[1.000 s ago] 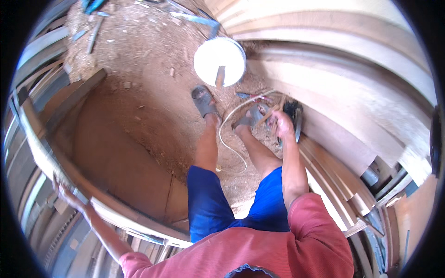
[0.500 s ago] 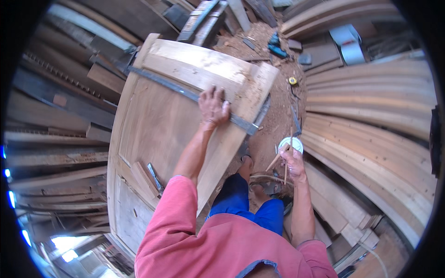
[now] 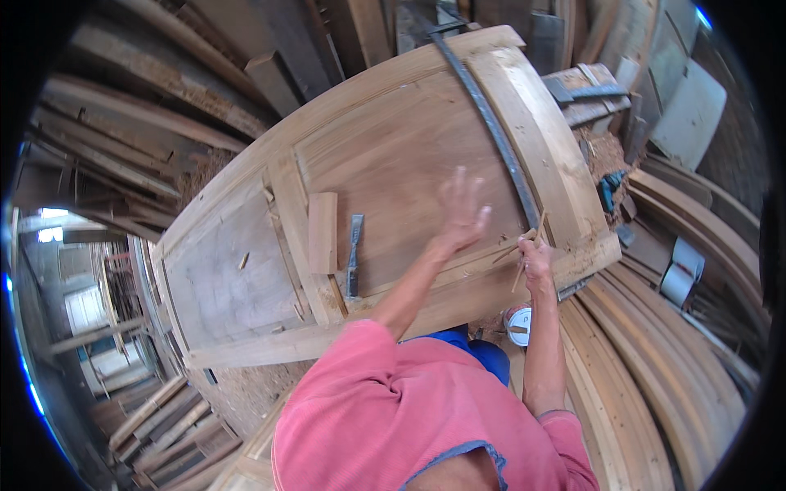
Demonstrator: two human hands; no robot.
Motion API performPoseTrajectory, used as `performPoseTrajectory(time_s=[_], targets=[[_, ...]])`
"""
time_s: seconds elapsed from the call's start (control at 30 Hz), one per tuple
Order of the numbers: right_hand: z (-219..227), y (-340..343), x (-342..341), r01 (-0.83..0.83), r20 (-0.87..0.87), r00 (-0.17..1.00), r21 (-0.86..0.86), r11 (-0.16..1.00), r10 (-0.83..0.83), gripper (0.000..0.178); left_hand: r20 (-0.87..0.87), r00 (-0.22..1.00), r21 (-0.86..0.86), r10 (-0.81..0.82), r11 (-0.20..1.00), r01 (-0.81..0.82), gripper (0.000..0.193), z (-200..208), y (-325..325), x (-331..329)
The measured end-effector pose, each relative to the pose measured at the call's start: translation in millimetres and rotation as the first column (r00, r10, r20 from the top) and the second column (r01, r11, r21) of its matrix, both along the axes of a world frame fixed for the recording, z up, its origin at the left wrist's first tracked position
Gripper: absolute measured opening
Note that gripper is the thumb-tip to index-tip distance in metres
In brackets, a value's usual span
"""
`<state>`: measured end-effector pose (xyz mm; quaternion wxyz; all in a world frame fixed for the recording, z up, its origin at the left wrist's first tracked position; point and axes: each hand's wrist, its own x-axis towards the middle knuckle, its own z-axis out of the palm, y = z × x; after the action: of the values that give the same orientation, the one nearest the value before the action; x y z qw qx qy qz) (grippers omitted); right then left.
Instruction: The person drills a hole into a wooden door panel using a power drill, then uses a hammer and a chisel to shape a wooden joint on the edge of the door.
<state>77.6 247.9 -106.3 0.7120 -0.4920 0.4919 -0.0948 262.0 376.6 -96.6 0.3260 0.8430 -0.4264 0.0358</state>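
A large panelled wooden door [image 3: 385,155] lies flat in front of me. My left hand [image 3: 463,214] is over its big panel, fingers spread, slightly blurred, holding nothing; I cannot tell if it touches the wood. My right hand [image 3: 536,255] is closed around a few thin wooden sticks [image 3: 517,277] above the door's near edge. A dark metal bar clamp [image 3: 491,124] spans the door beyond both hands. Left of my left hand, a chisel [image 3: 353,258] and a reddish wooden block [image 3: 322,233] lie on the door.
Below my right forearm stands a white tub [image 3: 517,326]. Long stacked boards [image 3: 647,360] fill the right side, and more timber [image 3: 172,90] leans at the far left. A teal power drill [image 3: 610,190] rests among shavings past the door's right end.
My view has turned leftward, showing more of the door. My left hand has come off the clamp bar. My right hand has moved from over the tub to the door's edge, still gripping the sticks.
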Motion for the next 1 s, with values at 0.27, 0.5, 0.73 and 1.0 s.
performPoseTrajectory(time_s=[0.27, 0.5, 0.73, 1.0], targets=[[15.2, 39.2, 100.3, -0.383, -0.237, 0.922, -0.422, 0.822, 0.308, 0.042, -0.026, 0.732, 0.411, 0.681, 0.675, -0.613, 0.071, 63.7, 256.8, 95.7], [38.5, 28.6, 97.6, -0.458, -0.331, 0.884, -0.465, 0.758, 0.331, 0.052, -0.081, 0.806, 0.500, 0.587, 0.723, -0.476, 0.066, 61.3, 255.8, 11.4], [46.4, -18.5, 16.6, -0.349, -0.351, 0.919, -0.514, 0.784, 0.180, 0.040, -0.265, 0.908, 0.314, 0.325, 0.919, -0.238, 0.070, 36.0, 157.9, 2.1], [61.9, -90.9, -128.1, -0.151, -0.388, 0.906, -0.666, 0.730, -0.167, 0.029, -0.282, 0.947, 0.292, 0.156, 0.954, -0.070, 0.074, 16.3, 54.3, 36.5]])
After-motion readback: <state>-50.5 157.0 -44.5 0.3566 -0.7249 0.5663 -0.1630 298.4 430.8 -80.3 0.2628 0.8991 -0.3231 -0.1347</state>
